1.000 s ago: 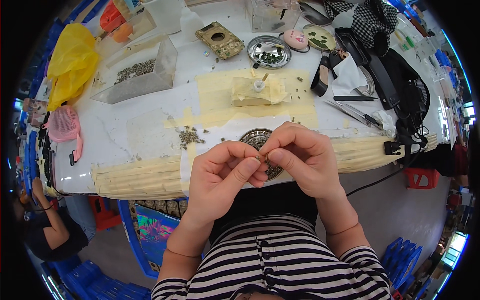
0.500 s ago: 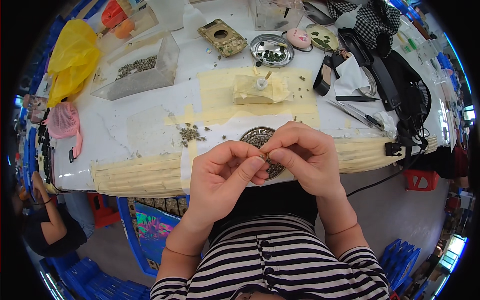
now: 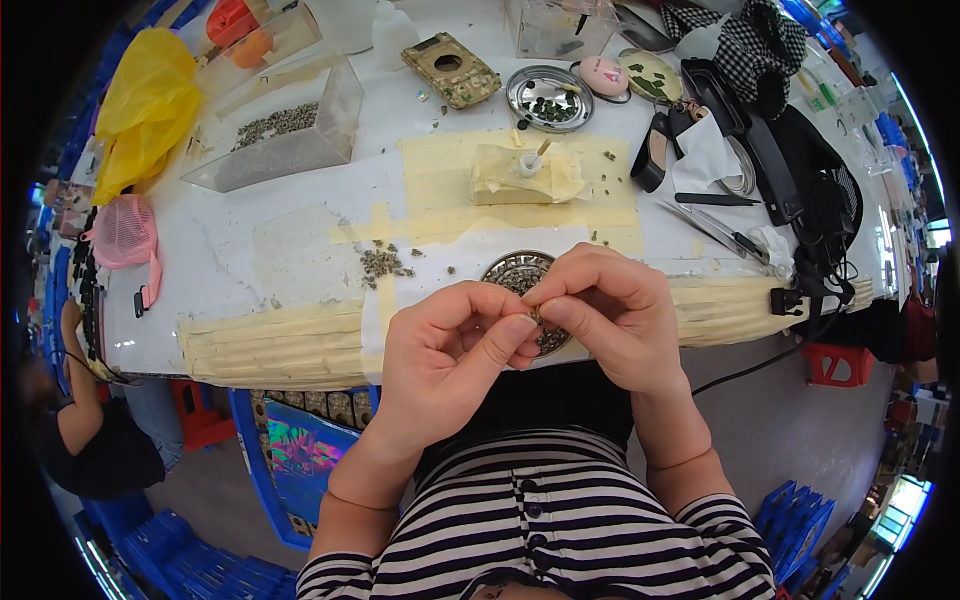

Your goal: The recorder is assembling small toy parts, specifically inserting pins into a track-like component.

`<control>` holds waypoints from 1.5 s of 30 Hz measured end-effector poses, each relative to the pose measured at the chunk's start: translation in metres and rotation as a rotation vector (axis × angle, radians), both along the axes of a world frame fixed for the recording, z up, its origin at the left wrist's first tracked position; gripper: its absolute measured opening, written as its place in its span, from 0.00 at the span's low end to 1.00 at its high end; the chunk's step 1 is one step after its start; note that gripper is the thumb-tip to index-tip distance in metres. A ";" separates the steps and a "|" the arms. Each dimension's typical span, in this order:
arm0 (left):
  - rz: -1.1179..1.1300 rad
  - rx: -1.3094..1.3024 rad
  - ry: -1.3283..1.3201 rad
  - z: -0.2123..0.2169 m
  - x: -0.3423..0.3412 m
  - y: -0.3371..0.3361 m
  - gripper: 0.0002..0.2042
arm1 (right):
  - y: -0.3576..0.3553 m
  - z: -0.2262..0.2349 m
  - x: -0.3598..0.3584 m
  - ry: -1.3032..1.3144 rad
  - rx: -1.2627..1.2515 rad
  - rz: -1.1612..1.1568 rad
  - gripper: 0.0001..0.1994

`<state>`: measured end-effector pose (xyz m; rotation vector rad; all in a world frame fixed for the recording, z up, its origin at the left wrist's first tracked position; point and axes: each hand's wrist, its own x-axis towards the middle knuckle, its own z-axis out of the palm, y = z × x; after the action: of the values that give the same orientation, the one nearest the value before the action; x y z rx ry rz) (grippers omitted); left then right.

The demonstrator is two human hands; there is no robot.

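My left hand [image 3: 445, 360] and my right hand [image 3: 622, 325] meet at the fingertips near the table's front edge. Between their pinched thumbs and forefingers is a tiny camouflage-coloured part [image 3: 534, 312], mostly covered by the fingers. Behind and below the hands lies a round metal dish [image 3: 512, 262] filled with small parts of similar colour, its front half partly hidden. A loose heap of small parts [image 3: 382, 264] lies on the paper left of the dish.
A taped block [image 3: 500, 190] holds a small white cup [image 3: 530, 163]. Farther back are a camouflage model tank hull [image 3: 470, 85], a metal plate [image 3: 520, 95] of dark green pieces and a clear bin [image 3: 335, 135] of parts. Tweezers [image 3: 705, 228] lie right; a person [image 3: 95, 440] sits left.
My hands keep their pinch, with barely any shift of the fingers. The whole view has moved slightly, and the person at the left has shifted a little.
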<state>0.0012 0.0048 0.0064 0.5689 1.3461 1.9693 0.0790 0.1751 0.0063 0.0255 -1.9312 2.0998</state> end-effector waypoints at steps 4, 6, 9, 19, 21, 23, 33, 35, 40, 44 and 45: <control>-0.004 -0.010 0.001 0.000 0.000 -0.001 0.04 | 0.000 0.002 0.000 0.003 0.078 -0.015 0.05; -0.002 -0.013 -0.002 0.000 0.000 -0.001 0.04 | -0.001 0.002 0.000 -0.002 0.059 -0.016 0.05; 0.002 -0.016 -0.015 0.002 0.000 0.000 0.04 | -0.002 0.002 0.000 -0.007 0.049 -0.021 0.05; 0.058 -0.035 0.109 0.000 -0.002 0.000 0.04 | 0.002 0.002 -0.002 0.021 0.171 -0.060 0.03; 0.059 -0.044 0.121 0.000 -0.001 -0.001 0.04 | 0.003 0.002 -0.002 0.034 0.215 -0.071 0.03; 0.058 -0.046 0.123 0.000 -0.001 -0.001 0.03 | 0.004 0.002 -0.004 0.066 0.275 -0.085 0.03; 0.038 -0.035 0.108 -0.001 -0.001 -0.001 0.03 | 0.002 0.011 -0.005 0.113 0.497 -0.136 0.03; 0.031 -0.039 0.110 0.000 -0.001 -0.001 0.03 | 0.002 0.011 -0.005 0.108 0.479 -0.128 0.03; -0.008 -0.052 0.077 0.001 -0.002 -0.002 0.03 | 0.002 0.007 -0.005 0.102 0.421 -0.106 0.03; -0.040 -0.055 -0.016 0.004 -0.003 -0.003 0.04 | 0.001 0.004 -0.007 0.125 0.389 -0.094 0.03; -0.048 -0.049 -0.027 0.003 -0.004 -0.003 0.04 | 0.001 0.003 -0.007 0.134 0.380 -0.091 0.03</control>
<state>-0.0025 0.0017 0.0099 0.5444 1.3482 1.8937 0.0719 0.1758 0.0093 0.1495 -2.1720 1.6060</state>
